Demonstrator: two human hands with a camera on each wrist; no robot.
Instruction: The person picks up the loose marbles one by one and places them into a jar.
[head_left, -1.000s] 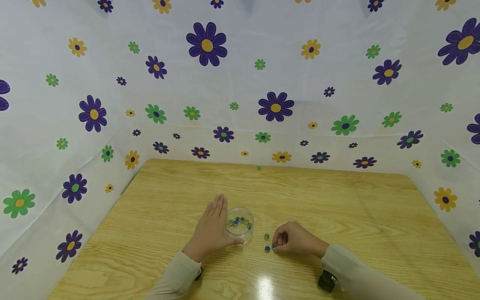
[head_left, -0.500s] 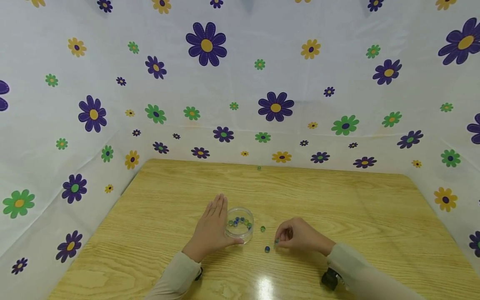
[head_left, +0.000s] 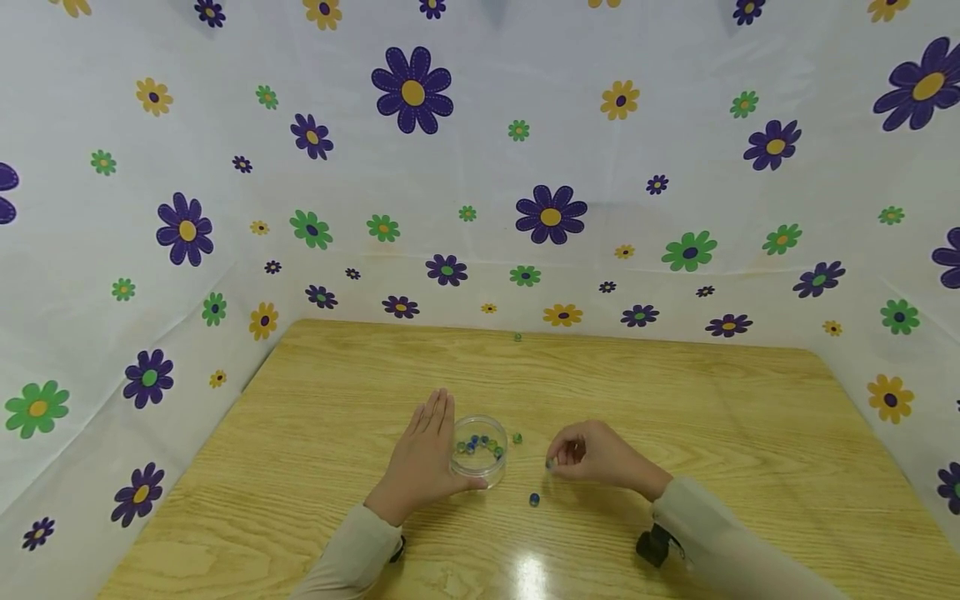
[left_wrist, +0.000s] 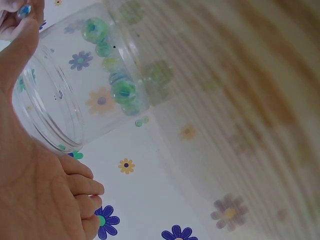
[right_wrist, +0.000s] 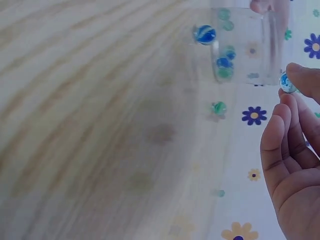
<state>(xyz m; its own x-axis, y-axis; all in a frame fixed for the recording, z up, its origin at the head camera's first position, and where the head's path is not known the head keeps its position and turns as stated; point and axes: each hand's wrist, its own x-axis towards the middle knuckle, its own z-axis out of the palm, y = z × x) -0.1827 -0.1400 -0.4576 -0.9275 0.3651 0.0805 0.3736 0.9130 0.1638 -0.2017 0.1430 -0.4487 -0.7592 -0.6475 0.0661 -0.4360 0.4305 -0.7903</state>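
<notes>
A clear round plastic jar [head_left: 489,478] stands on the table with several green and blue marbles [left_wrist: 123,92] on its bottom. My left hand [head_left: 422,467] rests along the jar's left side, fingers straight, thumb stretched across the front. Between thumb and fingertips, my right hand [head_left: 596,457] pinches a blue-and-white glass marble [right_wrist: 287,82], raised over the table to the right of the jar. Just right of the jar lies a green marble [head_left: 517,438]. A blue marble [head_left: 534,499] sits nearer to me, in front of the right hand.
Far back, close to the table's rear edge, lies another small green marble [head_left: 517,337]. The wood-grain table [head_left: 675,400] is bordered at the back and sides by a white cloth [head_left: 465,167] printed with flowers.
My right hand has lifted the pinched marble and moved it away from me. The loose green marble has rolled up and left, close to the jar. My left hand has stayed put.
</notes>
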